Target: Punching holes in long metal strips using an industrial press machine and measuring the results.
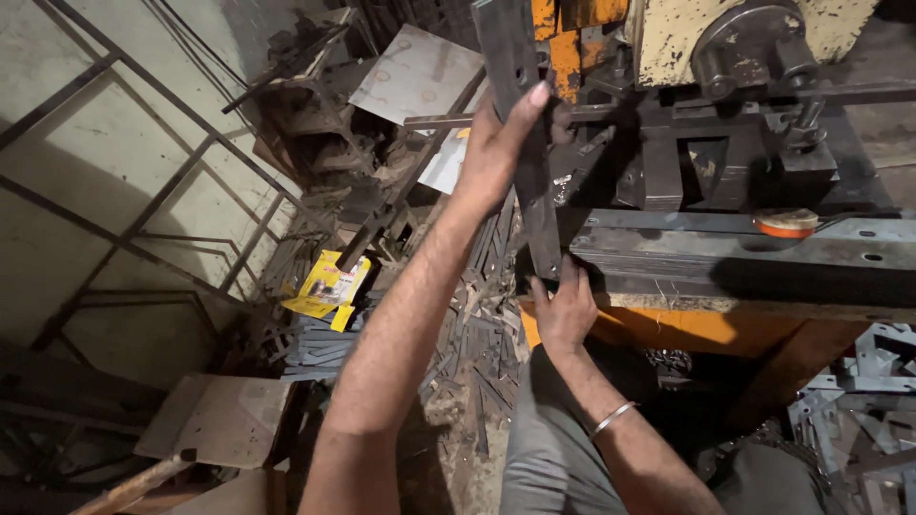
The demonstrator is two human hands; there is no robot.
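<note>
Both hands gripped the long flat grey steel strip (530, 143), upright before the yellow press machine (725, 38): left hand (496, 148) high, right hand (565, 310) low. Sharp edges risked cutting fingers; a slip might have dropped it onto the scrap offcuts (468, 353) below.

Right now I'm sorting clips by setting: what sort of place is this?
Most likely a metal fabrication workshop: both hands hold a flat steel strip at a heavy press machine, with metal offcuts littering the floor.
</note>
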